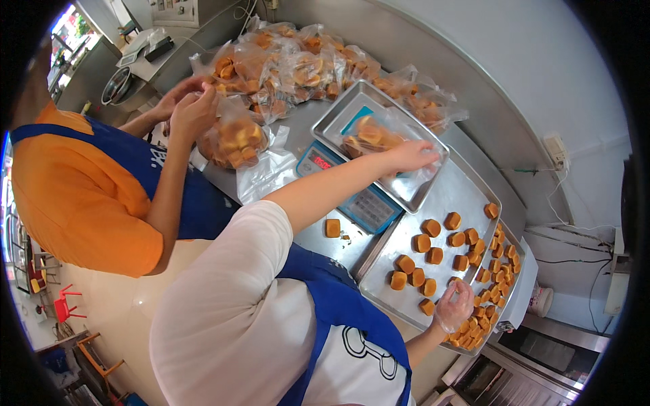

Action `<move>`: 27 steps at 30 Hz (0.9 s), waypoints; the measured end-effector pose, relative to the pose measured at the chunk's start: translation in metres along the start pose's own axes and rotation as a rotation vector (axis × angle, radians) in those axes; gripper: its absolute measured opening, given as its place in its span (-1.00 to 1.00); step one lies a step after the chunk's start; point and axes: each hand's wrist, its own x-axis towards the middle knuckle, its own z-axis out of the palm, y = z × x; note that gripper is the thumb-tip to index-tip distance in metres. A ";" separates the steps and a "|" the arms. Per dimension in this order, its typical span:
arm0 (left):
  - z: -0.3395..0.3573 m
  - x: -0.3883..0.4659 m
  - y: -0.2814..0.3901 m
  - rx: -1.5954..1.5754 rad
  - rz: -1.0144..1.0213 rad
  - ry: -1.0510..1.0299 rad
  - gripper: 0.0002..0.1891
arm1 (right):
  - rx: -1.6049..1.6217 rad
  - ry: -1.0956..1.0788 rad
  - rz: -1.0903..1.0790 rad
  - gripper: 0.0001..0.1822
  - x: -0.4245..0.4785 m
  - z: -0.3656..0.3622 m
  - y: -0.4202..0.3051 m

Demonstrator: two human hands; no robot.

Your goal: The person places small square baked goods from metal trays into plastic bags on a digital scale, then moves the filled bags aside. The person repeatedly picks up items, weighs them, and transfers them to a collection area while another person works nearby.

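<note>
My left hand (414, 155) reaches over a metal pan that sits on a digital scale (373, 205). Its fingers grip the loose edge of a clear plastic bag (373, 136) holding several small golden bread cubes. In a clear plastic glove, my right hand (453, 307) is low over a large baking tray (390, 276). Its fingertips are at a bread cube (455, 280); whether they hold it is hard to see. More cubes (421, 243) lie scattered across this tray. The metal pan (420, 195) is tilted in my view, its far end towards the wall.
A second tray (469, 350) crowded with cubes lies beyond the first. Filled bags (304, 66) are heaped against the wall. On my left, a co-worker in an orange shirt (86, 198) handles a filled bag (236, 139). Flat plastic bags (266, 170) and a lone cube (332, 228) lie nearby.
</note>
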 end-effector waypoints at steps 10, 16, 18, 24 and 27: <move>-0.195 -0.018 0.108 -0.751 0.051 0.277 -0.78 | 0.083 0.045 -0.093 -0.86 0.070 0.022 -0.037; -0.281 0.001 0.132 -0.364 0.112 0.411 -0.78 | 0.105 0.009 -0.100 -0.80 0.064 0.039 -0.044; -0.312 0.036 0.099 -0.370 0.167 0.426 -0.77 | 0.121 0.016 -0.082 -0.80 0.065 0.041 -0.051; -0.437 0.058 0.005 -0.639 0.177 0.581 -0.70 | 0.053 -0.022 -0.035 -0.80 0.054 0.029 -0.055; -0.546 0.025 -0.048 -0.840 0.160 0.572 -0.66 | 0.139 -0.018 -0.063 -0.80 0.060 0.044 -0.061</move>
